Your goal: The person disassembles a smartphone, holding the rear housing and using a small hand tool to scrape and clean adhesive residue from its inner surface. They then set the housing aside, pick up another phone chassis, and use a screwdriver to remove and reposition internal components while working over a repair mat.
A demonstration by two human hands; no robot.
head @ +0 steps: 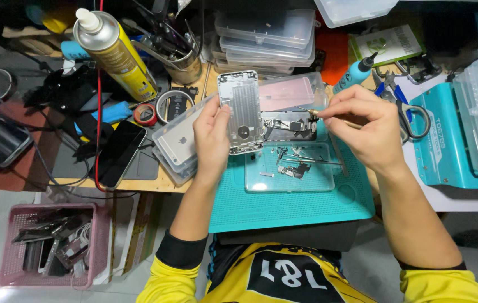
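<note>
Silver phone housing (240, 112) clasped in left grip (212, 140); right grip (362, 126) pinches thin tool (334, 119).

phone housing (241, 112) — bare matt silver metal | work mat (289, 205) — matt teal rubber, smooth | tray (289, 168) on it — clear glossy plastic | phone (120, 151) at nine o'clock — glossy black glass | spray can (114, 53) at eleven o'clock — shiny metal, yellow label | basket (54, 244) — pink plastic lattice | sleeves (166, 283) — yellow cloth
</note>
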